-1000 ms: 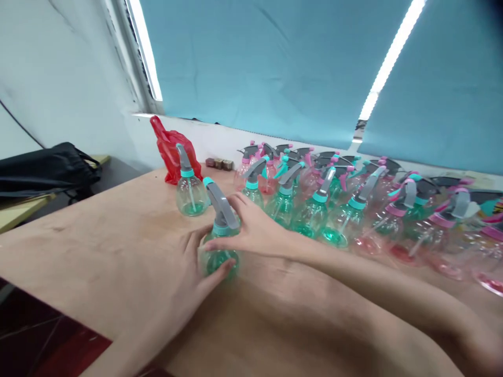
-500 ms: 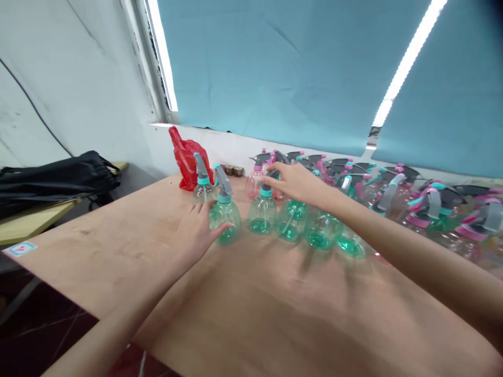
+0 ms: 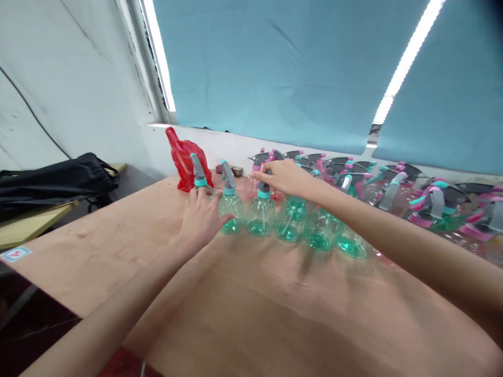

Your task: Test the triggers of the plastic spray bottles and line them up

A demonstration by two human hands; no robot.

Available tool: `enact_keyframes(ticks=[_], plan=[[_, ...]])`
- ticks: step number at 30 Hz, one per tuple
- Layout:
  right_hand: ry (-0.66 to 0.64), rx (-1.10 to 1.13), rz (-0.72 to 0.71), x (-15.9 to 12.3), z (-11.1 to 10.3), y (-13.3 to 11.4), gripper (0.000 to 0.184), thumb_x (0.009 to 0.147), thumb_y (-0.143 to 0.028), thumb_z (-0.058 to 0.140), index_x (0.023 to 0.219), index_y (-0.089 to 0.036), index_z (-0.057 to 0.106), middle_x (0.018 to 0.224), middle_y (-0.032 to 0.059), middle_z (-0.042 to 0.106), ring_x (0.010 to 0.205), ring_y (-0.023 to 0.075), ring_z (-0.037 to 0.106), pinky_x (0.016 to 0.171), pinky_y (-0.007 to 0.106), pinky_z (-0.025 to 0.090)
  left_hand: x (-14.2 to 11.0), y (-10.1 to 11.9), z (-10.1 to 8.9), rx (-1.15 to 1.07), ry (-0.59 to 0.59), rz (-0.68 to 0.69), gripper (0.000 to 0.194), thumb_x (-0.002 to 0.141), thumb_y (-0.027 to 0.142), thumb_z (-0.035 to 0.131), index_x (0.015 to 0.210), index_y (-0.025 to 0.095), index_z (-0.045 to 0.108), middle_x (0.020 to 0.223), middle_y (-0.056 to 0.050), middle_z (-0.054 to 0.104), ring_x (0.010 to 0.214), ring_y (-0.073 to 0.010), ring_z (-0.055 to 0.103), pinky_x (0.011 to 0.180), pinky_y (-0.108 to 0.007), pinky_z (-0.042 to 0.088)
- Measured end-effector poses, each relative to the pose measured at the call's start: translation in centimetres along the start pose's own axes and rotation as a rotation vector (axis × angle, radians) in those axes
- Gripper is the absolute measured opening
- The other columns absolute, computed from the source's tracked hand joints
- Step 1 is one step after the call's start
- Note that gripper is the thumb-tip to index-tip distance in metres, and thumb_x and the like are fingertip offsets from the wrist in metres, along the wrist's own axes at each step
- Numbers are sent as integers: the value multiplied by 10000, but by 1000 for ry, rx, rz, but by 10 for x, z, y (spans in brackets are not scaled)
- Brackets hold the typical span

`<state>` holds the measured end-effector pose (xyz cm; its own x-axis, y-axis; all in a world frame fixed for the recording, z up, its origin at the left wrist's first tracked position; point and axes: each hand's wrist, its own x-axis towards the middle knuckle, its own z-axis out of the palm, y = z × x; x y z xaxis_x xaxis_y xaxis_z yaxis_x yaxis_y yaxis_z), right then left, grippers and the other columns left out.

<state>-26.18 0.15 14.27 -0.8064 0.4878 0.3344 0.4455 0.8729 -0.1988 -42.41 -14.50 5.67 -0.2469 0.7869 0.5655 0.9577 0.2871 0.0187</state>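
Note:
A row of green-tinted spray bottles with turquoise collars and grey trigger heads stands on the wooden table. My left hand point(image 3: 202, 214) is open, its fingers in front of the far-left spray bottle point(image 3: 199, 175). Its thumb stretches across the front of the neighbouring spray bottle point(image 3: 233, 209). My right hand point(image 3: 283, 178) is closed round the grey head of the third spray bottle point(image 3: 261, 215) from the left, hiding most of that head. To its right stand further green bottles point(image 3: 290, 222), partly behind my right forearm.
Many pink and green spray bottles point(image 3: 428, 209) crowd the table's back right. A red plastic bag point(image 3: 186, 159) and small brown blocks point(image 3: 237, 171) lie by the wall. A black bag point(image 3: 58, 180) rests on a yellow board point(image 3: 43, 217) left of the wooden table point(image 3: 251, 303).
The second bottle from the left has shifted back and right, closer into the row. My left hand has moved slightly back and left; the right hand stays at the third bottle's head.

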Motion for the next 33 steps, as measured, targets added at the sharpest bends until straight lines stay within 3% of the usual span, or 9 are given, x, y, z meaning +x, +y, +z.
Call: enact_keyframes(ticks=[4,14,21,26,29,33], plan=[[19,26,-6,-1,-1,0,417,888,-508,460,758,-169,665,610,68,632,688,205,593,642,310,388,7,3,0,38,-10,-3,521,811,421,723,1171,63,605,1142,-189,498,1140,-412,422,953,-514,357],[48,92,-66,-9,-3,-3,333,870,-448,523,745,-176,669,568,33,619,638,172,590,676,303,406,16,4,8,-5,-1,-38,530,772,404,757,1193,136,577,1102,-165,519,1114,-406,445,947,-522,355],[16,176,-120,-34,-11,-12,265,873,-388,543,736,-178,626,630,14,675,560,116,583,626,257,402,-13,8,2,-151,38,-42,488,910,451,566,1282,141,512,1131,-141,487,1117,-337,477,959,-479,390],[-83,227,-267,-70,-27,-12,299,887,-415,537,695,-191,584,543,-36,590,456,74,471,497,223,328,-61,38,-12,-328,-55,57,488,927,548,477,1291,224,478,1203,-85,525,1134,-261,539,962,-418,444],[-163,255,-305,-95,-38,-9,233,893,-372,545,741,-208,607,546,-60,576,427,58,421,473,215,325,-83,67,-22,-632,-217,76,682,847,565,598,1415,291,338,1374,-89,474,1246,-312,481,1002,-494,423],[-218,253,-312,-124,-49,-2,241,907,-381,520,745,-225,605,526,-62,561,423,66,441,439,217,321,-92,102,-27,-756,-271,155,885,761,493,733,1472,388,217,1424,-23,464,1290,-333,443,1028,-511,423]])
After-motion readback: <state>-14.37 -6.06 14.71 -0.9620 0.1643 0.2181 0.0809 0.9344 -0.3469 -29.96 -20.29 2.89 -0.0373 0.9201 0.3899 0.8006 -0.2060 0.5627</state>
